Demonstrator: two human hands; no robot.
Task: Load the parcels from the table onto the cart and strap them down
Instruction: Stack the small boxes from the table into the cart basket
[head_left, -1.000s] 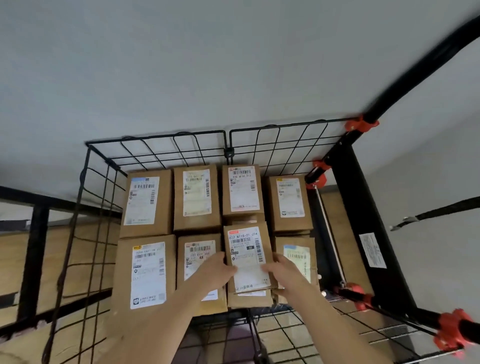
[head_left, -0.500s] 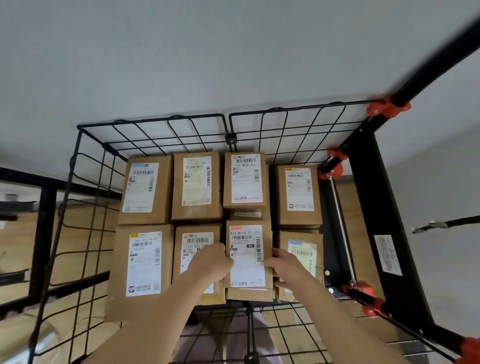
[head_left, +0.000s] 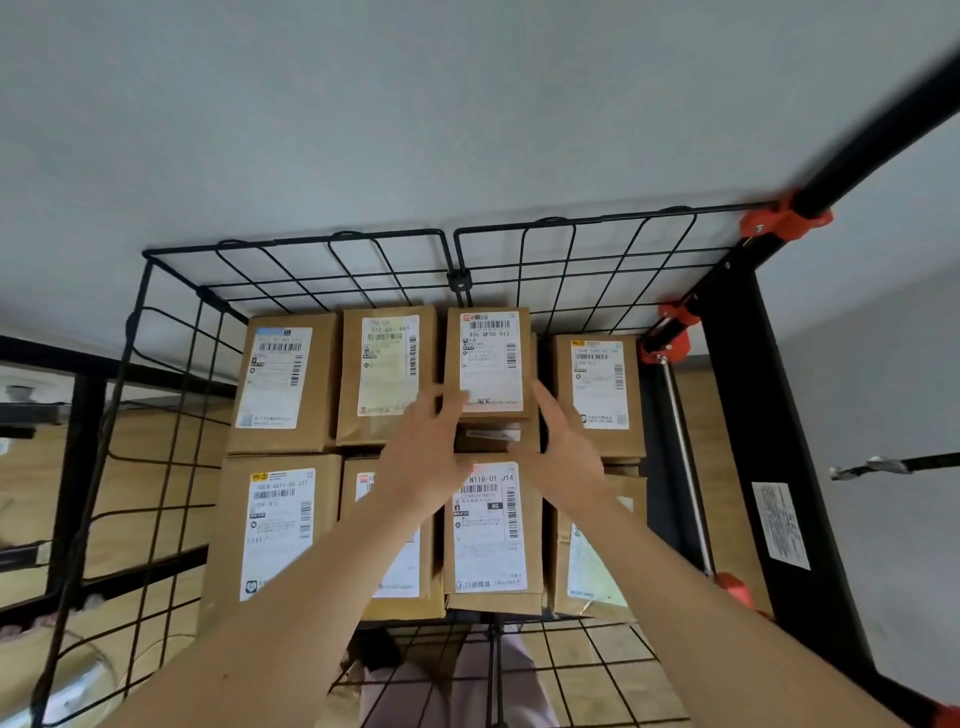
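Head view: brown parcels fill the wire cart, centre frame.
Left hand: grip spread, at the upper-centre parcel, left edge.
Right hand: grip spread, at its right edge; contact blurred.

Brown parcels with white barcode labels — black grid-wire cart, orange clamps, seemingly wood-toned floor.

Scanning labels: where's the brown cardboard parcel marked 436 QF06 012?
Head view: parcel sits third from left, black wire cart's far row, between left hand and right hand.
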